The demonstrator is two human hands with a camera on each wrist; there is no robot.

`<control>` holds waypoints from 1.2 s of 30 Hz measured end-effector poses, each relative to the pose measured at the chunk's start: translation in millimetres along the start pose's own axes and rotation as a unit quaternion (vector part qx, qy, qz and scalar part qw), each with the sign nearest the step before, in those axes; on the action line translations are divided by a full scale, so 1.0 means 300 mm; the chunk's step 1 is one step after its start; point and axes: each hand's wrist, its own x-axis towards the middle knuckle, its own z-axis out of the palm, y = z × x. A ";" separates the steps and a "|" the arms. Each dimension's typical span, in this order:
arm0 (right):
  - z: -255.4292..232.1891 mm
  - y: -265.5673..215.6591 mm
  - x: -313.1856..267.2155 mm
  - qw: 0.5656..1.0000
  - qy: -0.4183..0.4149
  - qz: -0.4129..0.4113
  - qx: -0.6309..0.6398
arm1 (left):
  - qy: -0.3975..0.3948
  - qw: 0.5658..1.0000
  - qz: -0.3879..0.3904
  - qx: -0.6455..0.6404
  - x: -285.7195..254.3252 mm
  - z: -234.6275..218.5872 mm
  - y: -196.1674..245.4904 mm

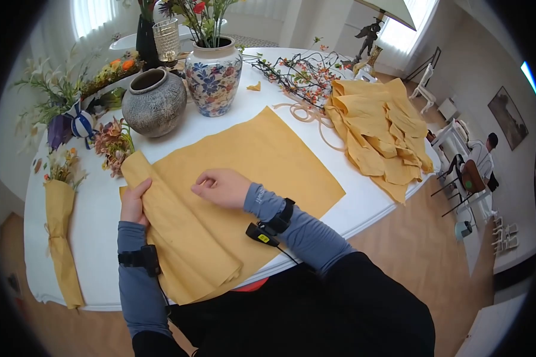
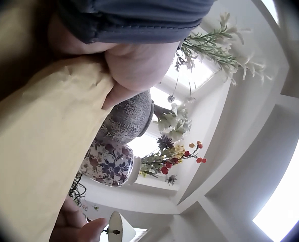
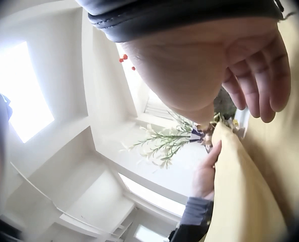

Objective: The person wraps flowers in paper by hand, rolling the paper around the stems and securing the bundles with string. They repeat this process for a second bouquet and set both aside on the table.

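My left hand (image 1: 134, 205) grips the left side of a yellow-brown wrapping paper roll (image 1: 181, 232), thumb on top and the other fingers hidden beneath it. Dusty-pink flowers (image 1: 114, 146) show at the roll's upper end. To its right the rest of the paper sheet (image 1: 256, 157) lies flat on the table. Over this sheet hovers my right hand (image 1: 223, 187), its fingers loosely bent and holding nothing. In the right wrist view the right hand's fingers (image 3: 263, 83) hang relaxed above the paper.
A wrapped bouquet (image 1: 59, 232) tied at its middle lies on the white table (image 1: 101, 279) at left. Behind the paper stand a grey pot (image 1: 155, 104) and a floral vase (image 1: 214, 80). Crumpled yellow paper (image 1: 378, 131), pink ribbon (image 1: 304, 111) and berry branches (image 1: 304, 74) lie to the right.
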 end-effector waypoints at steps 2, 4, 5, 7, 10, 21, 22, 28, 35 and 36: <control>-0.119 0.028 0.003 0.995 0.084 -0.021 -0.049 | 0.001 1.000 -0.005 0.003 -0.005 0.000 0.002; -0.261 0.100 0.023 0.981 0.165 -0.014 -0.103 | -0.005 1.000 -0.005 -0.001 0.005 -0.013 -0.002; -0.337 0.137 0.024 0.970 0.204 -0.003 -0.133 | -0.010 1.000 -0.004 -0.004 0.009 -0.018 -0.005; -0.493 0.181 -0.010 0.937 0.267 0.033 -0.222 | -0.009 1.000 0.006 -0.007 0.016 -0.022 -0.013; -0.706 0.328 -0.044 0.879 0.274 0.206 -0.332 | -0.008 1.000 0.013 -0.007 0.022 -0.020 -0.017; -0.877 0.432 -0.142 0.853 0.296 0.230 -0.364 | -0.015 1.000 0.006 -0.007 0.029 -0.028 -0.018; -0.840 0.334 -0.147 0.890 0.335 0.161 -0.265 | -0.019 1.000 0.008 -0.008 0.030 -0.029 -0.019; -0.707 -0.149 -0.145 0.975 0.162 -0.062 0.136 | -0.017 1.000 0.004 -0.009 0.032 -0.042 -0.023; -0.530 -0.208 -0.071 0.985 0.034 -0.061 0.157 | -0.024 0.999 0.003 -0.025 0.030 -0.049 -0.026; -0.506 -0.156 -0.044 0.996 0.010 -0.014 0.085 | -0.014 1.000 0.004 -0.027 0.033 -0.053 -0.029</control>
